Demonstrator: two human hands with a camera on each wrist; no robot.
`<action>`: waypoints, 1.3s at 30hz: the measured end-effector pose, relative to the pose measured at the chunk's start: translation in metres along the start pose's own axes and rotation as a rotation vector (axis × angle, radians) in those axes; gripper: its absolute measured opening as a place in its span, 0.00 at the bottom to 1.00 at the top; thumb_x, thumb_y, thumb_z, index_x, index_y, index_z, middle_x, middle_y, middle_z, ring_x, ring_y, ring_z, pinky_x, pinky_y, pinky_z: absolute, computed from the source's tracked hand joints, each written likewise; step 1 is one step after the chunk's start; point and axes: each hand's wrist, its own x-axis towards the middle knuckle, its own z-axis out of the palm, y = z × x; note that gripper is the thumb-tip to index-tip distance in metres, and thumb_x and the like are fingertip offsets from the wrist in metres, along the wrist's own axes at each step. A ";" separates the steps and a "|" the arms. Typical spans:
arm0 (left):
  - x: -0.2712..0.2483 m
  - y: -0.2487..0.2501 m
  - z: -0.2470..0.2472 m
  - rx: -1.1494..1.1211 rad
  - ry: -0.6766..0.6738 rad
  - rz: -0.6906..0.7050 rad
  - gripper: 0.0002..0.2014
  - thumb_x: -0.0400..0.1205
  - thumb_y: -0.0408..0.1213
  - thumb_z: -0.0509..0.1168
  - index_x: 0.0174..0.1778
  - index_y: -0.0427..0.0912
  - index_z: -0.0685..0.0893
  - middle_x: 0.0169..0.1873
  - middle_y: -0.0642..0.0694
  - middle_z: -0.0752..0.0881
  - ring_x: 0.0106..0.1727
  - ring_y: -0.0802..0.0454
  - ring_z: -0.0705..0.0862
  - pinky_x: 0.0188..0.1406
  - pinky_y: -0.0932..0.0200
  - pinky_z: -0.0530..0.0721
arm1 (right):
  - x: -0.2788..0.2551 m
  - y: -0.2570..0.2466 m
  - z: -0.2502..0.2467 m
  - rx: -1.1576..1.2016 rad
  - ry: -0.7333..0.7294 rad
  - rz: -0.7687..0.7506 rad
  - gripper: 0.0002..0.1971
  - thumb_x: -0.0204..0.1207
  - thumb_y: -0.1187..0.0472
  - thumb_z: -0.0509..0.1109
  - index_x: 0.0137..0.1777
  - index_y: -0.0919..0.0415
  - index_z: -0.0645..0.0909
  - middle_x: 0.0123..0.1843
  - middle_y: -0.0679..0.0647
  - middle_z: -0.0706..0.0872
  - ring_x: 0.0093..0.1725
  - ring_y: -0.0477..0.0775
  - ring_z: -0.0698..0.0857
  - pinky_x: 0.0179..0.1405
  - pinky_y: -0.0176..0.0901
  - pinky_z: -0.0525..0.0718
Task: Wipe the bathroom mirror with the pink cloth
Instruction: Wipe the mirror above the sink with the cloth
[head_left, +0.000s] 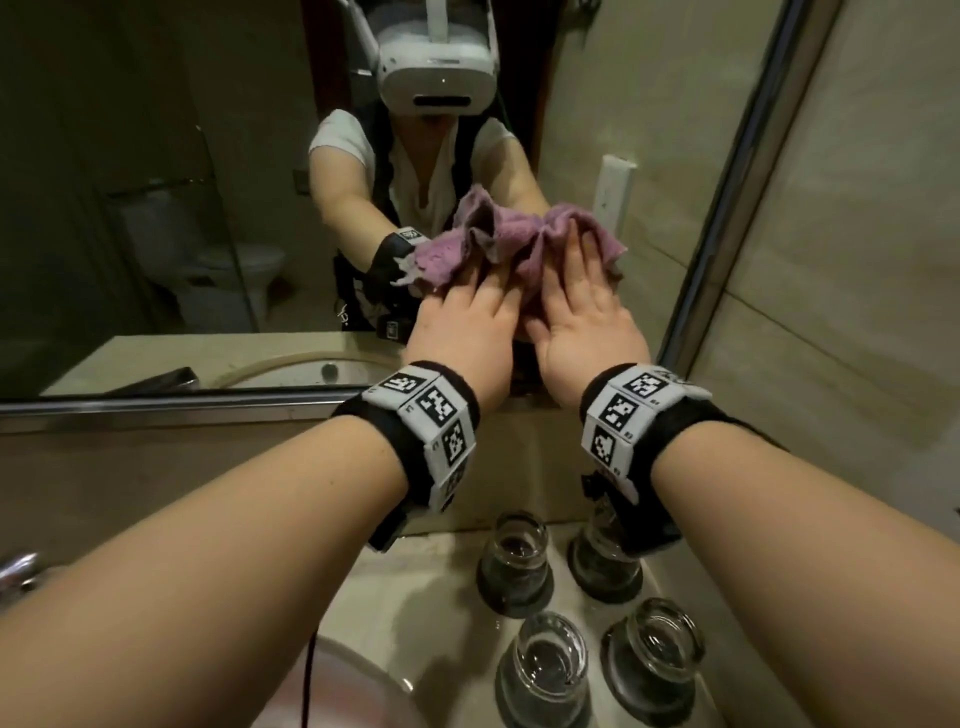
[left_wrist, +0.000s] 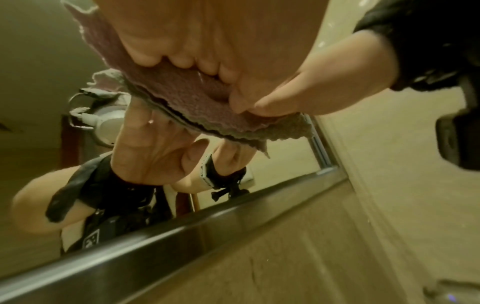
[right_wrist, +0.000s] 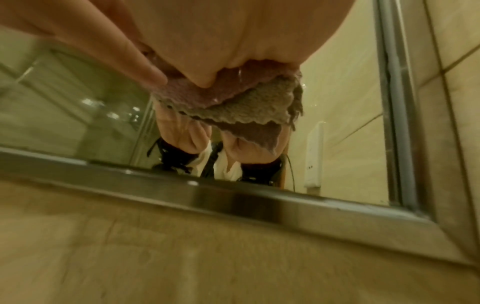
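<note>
The pink cloth (head_left: 524, 249) lies bunched against the bathroom mirror (head_left: 156, 182), low and near its right edge. My left hand (head_left: 467, 317) and right hand (head_left: 582, 296) press on it side by side, fingers stretched out flat over the fabric. In the left wrist view the fingertips of my left hand (left_wrist: 197, 37) bear on the cloth (left_wrist: 197, 98), with my right hand (left_wrist: 324, 88) beside it. Seen from the right wrist, my right hand (right_wrist: 233, 30) covers the cloth (right_wrist: 233, 98), whose grey underside hangs below. The glass behind the cloth is hidden.
A metal frame (head_left: 156, 405) borders the mirror below and on the right. A tiled wall (head_left: 857, 260) stands close on the right. Several glass jars (head_left: 514, 561) sit on the counter under my wrists. A sink basin (head_left: 363, 691) and a tap (head_left: 18, 569) lie lower left.
</note>
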 end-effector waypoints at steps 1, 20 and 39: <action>-0.001 0.000 0.003 0.028 -0.011 0.021 0.30 0.84 0.41 0.53 0.82 0.46 0.51 0.83 0.45 0.53 0.81 0.43 0.60 0.76 0.46 0.62 | -0.002 0.003 0.005 -0.003 -0.016 0.006 0.35 0.84 0.51 0.50 0.81 0.54 0.31 0.83 0.53 0.27 0.82 0.52 0.31 0.82 0.49 0.39; -0.012 0.057 0.061 0.000 -0.245 0.199 0.29 0.86 0.42 0.50 0.83 0.46 0.49 0.84 0.48 0.53 0.81 0.47 0.60 0.79 0.49 0.56 | -0.058 0.054 0.072 -0.005 -0.247 0.225 0.35 0.85 0.49 0.47 0.79 0.59 0.28 0.79 0.51 0.24 0.82 0.54 0.31 0.81 0.50 0.37; 0.077 0.033 -0.075 0.164 0.229 0.370 0.24 0.87 0.43 0.49 0.81 0.50 0.59 0.81 0.49 0.63 0.80 0.46 0.61 0.78 0.49 0.53 | 0.026 0.025 -0.048 0.292 0.175 0.417 0.35 0.85 0.51 0.48 0.77 0.53 0.23 0.81 0.56 0.24 0.83 0.56 0.33 0.82 0.50 0.45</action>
